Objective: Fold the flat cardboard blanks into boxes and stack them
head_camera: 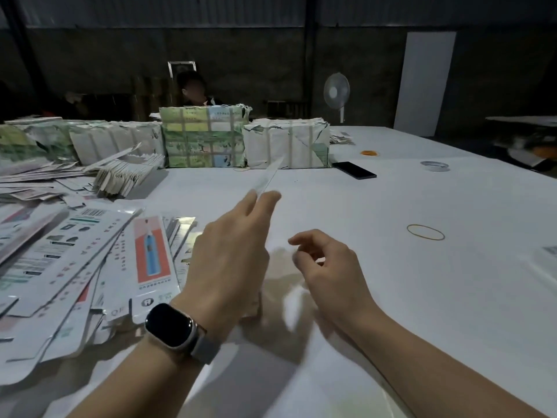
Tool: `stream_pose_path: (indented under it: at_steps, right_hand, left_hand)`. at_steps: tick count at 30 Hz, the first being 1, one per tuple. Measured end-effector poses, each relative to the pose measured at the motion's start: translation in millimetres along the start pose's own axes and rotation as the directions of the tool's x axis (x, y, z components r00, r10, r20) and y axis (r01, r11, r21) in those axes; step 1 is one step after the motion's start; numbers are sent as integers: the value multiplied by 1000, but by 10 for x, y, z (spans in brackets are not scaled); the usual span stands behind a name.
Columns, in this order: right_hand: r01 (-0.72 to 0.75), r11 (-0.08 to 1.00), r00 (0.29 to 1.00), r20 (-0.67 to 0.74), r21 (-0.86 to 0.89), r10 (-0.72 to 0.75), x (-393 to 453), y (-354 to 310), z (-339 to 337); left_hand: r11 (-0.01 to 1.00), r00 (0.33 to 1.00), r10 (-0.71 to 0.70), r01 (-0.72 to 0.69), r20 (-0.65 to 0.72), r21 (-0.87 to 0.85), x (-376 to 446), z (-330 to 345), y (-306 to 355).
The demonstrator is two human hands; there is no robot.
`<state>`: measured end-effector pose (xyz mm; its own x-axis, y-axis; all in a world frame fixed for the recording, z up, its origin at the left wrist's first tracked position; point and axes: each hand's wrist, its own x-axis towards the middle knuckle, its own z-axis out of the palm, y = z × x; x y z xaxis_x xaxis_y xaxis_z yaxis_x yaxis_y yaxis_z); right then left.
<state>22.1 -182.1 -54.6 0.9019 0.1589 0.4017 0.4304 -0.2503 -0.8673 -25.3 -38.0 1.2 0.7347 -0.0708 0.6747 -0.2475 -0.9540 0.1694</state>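
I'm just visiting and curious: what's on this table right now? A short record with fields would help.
left hand: pinches a thin flat cardboard blank seen edge-on, pointing away
right hand: fingers loosely curled, holding nothing
wrist: smartwatch on the left arm
left of table: loose printed blanks spread in a heap
far edge: wrapped bundles in a row
also on table: black phone, rubber band, tape roll
background: standing fan, a seated person

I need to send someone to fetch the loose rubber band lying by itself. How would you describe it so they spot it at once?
Start at the big white table and look right of the person's right hand. The rubber band lies flat there as a thin yellowish open loop. Unlike the orange bunch of bands and the tape roll farther back, it lies alone.
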Motion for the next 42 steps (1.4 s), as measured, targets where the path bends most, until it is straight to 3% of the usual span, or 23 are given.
stream_pose_path:
  at_steps: [5,8,10,12,16,18,22,27,29,34,37,40,42]
  right_hand:
    - [-44,979,998,-42,200,53,47,-76,-4]
    - [-35,961,999,7,275,34,45,-116,-6]
    - [-13,931,999,49,364,-5,33,-139,-3]
    - [-20,884,998,66,467,-12,13,-142,-16]
    - [-31,878,998,67,478,-2,34,-118,-31]
    - [-55,871,996,88,488,14,50,-91,-21]
    - [-74,899,988,152,431,8,45,-68,2]
    - [-90,932,984,173,351,30,53,-74,-25]
    - [-88,940,983,180,329,29,47,-84,-29]
    - [-22,937,984,171,348,-40,1,-134,7]
    - [-27,915,980,191,403,-55,-19,-184,19]
    - [-49,888,983,180,457,-38,-38,-184,10]
    - [-42,891,984,172,452,-41,-54,-184,21]
  left_hand:
    - [971,930,160,-209,-332,-116,32,-99,136]
    - [939,922,121,-226,-368,-258,21,-77,178]
    - [837,965,-48,-101,-257,-537,-14,-45,249]
    - [670,976,-207,96,-61,-736,-35,45,286]
    - [321,891,-385,375,242,-870,-11,159,224]
    - [209,854,-376,456,359,-865,-11,195,211]
    - [105,794,-347,561,498,-821,-44,262,213]
    - [-204,698,-233,646,677,-736,-60,266,121]
    - [-205,700,-253,636,668,-744,-55,290,122]
    - [60,811,-417,475,410,-878,-55,432,151]
    - [191,886,-376,361,272,-913,-61,474,190]
    - [181,902,-344,336,260,-924,-98,469,194]
    - [117,894,-319,366,314,-923,-125,486,211]
